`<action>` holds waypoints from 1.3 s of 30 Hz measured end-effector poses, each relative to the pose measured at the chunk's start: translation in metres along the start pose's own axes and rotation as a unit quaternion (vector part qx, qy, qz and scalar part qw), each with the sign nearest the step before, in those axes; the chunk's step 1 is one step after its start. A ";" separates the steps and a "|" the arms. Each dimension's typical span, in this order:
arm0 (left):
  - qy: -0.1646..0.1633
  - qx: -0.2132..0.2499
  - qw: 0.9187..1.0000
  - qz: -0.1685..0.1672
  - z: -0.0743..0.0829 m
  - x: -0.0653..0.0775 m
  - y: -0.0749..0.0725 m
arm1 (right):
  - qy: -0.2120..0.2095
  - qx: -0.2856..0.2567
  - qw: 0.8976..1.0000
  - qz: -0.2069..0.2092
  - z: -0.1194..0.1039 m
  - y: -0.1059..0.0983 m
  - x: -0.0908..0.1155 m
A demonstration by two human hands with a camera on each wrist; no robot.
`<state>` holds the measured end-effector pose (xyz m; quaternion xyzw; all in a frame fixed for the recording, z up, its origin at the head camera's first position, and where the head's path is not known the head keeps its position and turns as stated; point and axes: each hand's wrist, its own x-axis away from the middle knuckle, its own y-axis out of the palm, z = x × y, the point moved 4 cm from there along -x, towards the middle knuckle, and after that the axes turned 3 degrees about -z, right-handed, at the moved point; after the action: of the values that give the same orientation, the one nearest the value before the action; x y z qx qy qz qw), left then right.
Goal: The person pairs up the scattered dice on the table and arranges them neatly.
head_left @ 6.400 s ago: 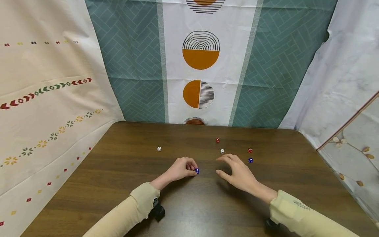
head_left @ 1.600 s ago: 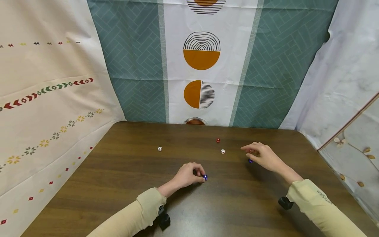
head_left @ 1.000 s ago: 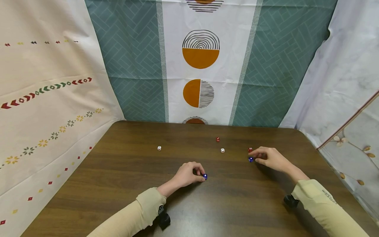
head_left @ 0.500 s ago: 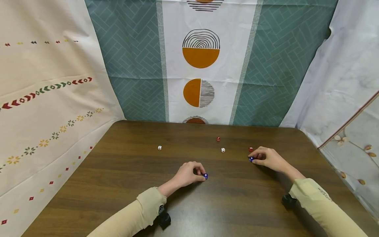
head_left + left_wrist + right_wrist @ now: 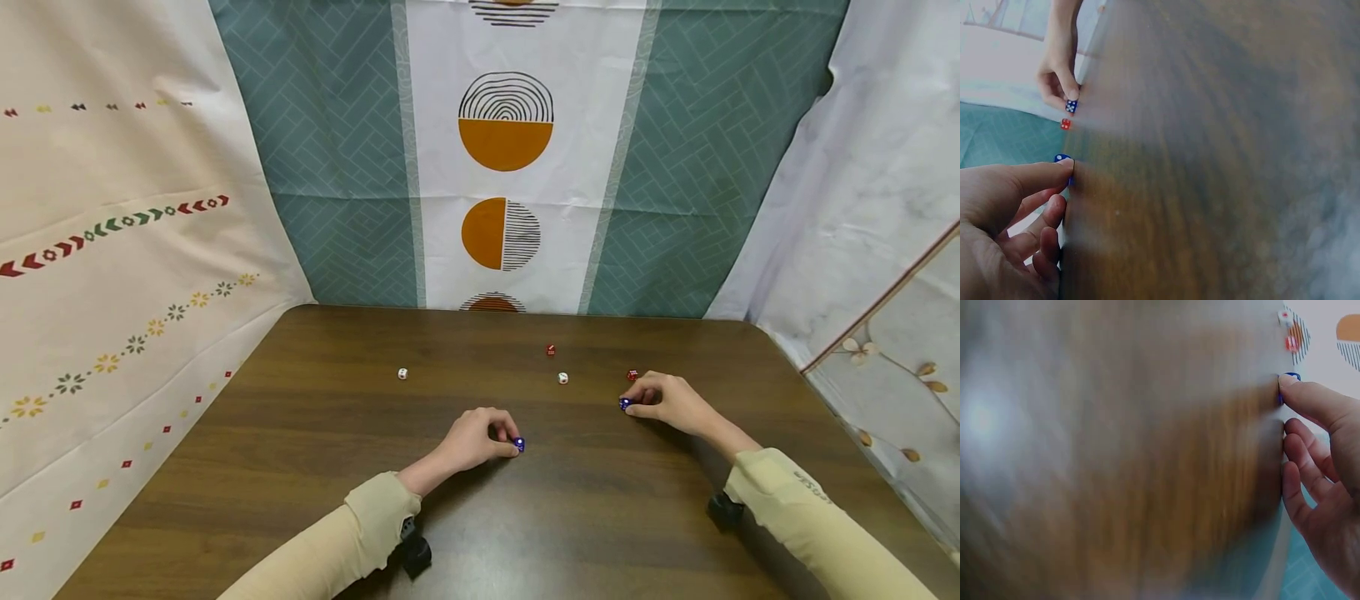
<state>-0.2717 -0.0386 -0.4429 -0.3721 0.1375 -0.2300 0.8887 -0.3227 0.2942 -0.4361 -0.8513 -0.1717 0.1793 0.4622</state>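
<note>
Near the middle of the table, my left hand [image 5: 477,442] pinches a blue die [image 5: 520,444] with white pips between thumb and fingertips. Further right, a second blue die [image 5: 625,403] is pinched by my right hand [image 5: 670,403]. The left wrist view shows the thumb pressed to the near face of the left blue die [image 5: 1062,158], hiding most of it. In the right wrist view my thumb covers much of the right blue die [image 5: 1290,376]. Just behind the right fingers lies a red die [image 5: 632,375].
Another red die [image 5: 551,350] lies towards the back of the brown wooden table [image 5: 465,533], a white die [image 5: 562,378] close in front of it. A second white die [image 5: 402,374] sits at back left. A patterned curtain [image 5: 345,167] hangs behind the far edge.
My right hand has reached right to the second blue die, pinched it and drawn it slightly left. Earlier, my left hand shifted a little right and nearer with its blue die; lately it stays still.
</note>
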 end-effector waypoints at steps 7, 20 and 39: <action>-0.004 -0.005 1.000 0.000 0.001 0.001 0.001 | -0.024 -0.024 0.999 0.004 -0.016 0.014 -0.001; -0.033 -0.029 0.999 0.004 0.001 0.000 0.002 | 0.008 -0.029 0.999 0.009 -0.055 0.040 -0.007; -0.038 -0.035 0.999 0.001 0.004 -0.002 0.002 | 0.001 -0.065 0.998 0.025 -0.097 0.069 -0.009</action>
<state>-0.2714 -0.0341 -0.4414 -0.4112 0.1124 -0.2098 0.8799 -0.2770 0.1844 -0.4435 -0.8836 -0.1613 0.1784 0.4017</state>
